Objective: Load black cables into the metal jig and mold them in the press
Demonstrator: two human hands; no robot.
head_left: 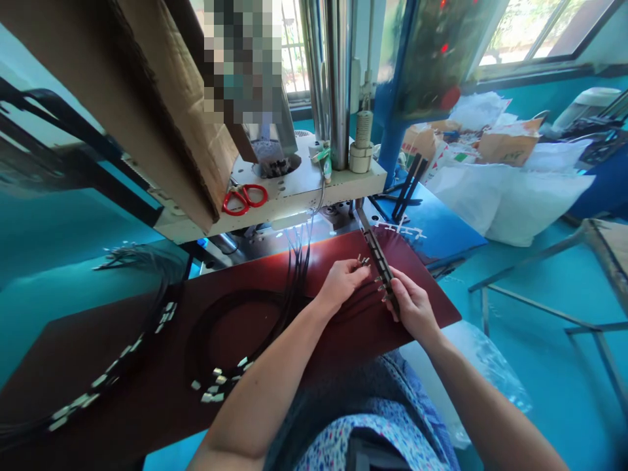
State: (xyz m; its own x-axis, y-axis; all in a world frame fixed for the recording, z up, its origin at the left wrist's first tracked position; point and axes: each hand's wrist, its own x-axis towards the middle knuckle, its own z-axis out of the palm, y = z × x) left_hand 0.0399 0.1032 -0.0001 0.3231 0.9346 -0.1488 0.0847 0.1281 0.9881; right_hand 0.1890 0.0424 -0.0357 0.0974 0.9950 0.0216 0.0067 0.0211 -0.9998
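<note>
My right hand (415, 306) is wrapped round the lower end of a long slotted metal bar (377, 252), which slants up and away toward the machine. Small metal tips stick out along the bar's left side near my fingers. To the left of it, my left hand (343, 282) pinches a few cable ends with small metal connectors (364, 261), close to the bar but apart from it. Dark cables (360, 296) run below the left hand across the red-brown table (265, 320). My left fingertips partly hide how the cable ends are held.
A press machine (294, 196) with steel columns stands behind the table, red-handled scissors (245, 199) on its ledge. Coiled black cables (235, 297) and a tagged cable bundle (127, 356) lie at left. A blue panel (446, 226), white sacks (515, 196) and a metal frame (534, 304) are at right.
</note>
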